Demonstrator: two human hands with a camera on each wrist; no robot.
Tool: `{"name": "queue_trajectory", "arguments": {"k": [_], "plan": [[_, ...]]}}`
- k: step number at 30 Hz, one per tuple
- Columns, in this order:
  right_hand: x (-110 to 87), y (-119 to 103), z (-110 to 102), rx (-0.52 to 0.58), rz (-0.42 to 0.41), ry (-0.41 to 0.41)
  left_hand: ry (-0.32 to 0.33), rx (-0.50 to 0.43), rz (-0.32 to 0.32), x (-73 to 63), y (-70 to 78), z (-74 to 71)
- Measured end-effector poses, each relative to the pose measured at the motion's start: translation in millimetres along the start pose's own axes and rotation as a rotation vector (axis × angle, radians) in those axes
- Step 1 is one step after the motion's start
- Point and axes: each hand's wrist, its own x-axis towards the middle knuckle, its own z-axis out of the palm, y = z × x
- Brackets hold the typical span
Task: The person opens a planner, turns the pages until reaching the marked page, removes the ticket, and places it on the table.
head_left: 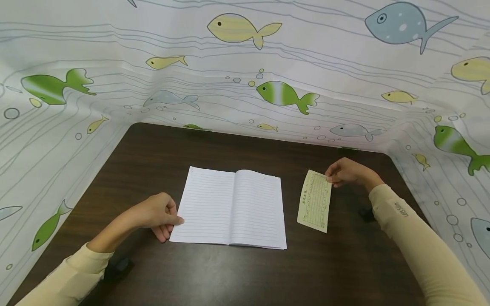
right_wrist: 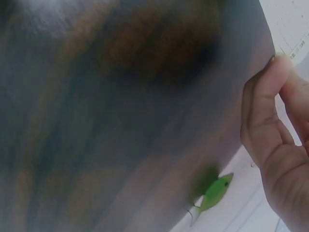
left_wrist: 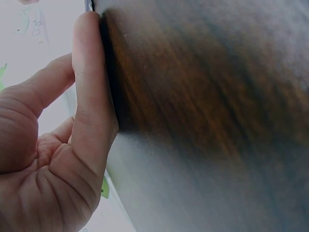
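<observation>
An open lined notebook [head_left: 204, 204] lies on the dark wooden table, its blank ruled pages facing up. At its lower left edge my left hand [head_left: 158, 214] pinches the page side, thumb on top and other fingers at the edge. In the left wrist view the left hand [left_wrist: 72, 125] is close to the tabletop, and the notebook is mostly out of sight. To the right of the notebook, a yellow printed slip of paper [head_left: 314, 202] hangs tilted from my right hand [head_left: 346, 173], which pinches its upper right corner. The right wrist view shows the right hand [right_wrist: 275, 111] and only a bit of the slip [right_wrist: 294, 43].
The brown tabletop [head_left: 214, 276] extends around the notebook on all sides. White fabric printed with fish [head_left: 229, 63] walls the table at the back, left and right. A dark object [head_left: 122, 265] sits by the left wrist, and another [head_left: 366, 214] by the right.
</observation>
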Motion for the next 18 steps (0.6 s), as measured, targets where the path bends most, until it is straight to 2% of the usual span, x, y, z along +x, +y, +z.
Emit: {"name": "queue_trajectory", "arguments": {"k": [9, 18], "plan": [[3.8, 0.2, 21.8, -0.059, -0.001, 0.078, -0.002, 0.004, -0.005, 1.1, 0.0, -0.2], [5.8, -5.2, 29.2, -0.147, -0.024, 0.148, -0.002, 0.011, -0.008, 2.7, -0.5, -1.3]]}}
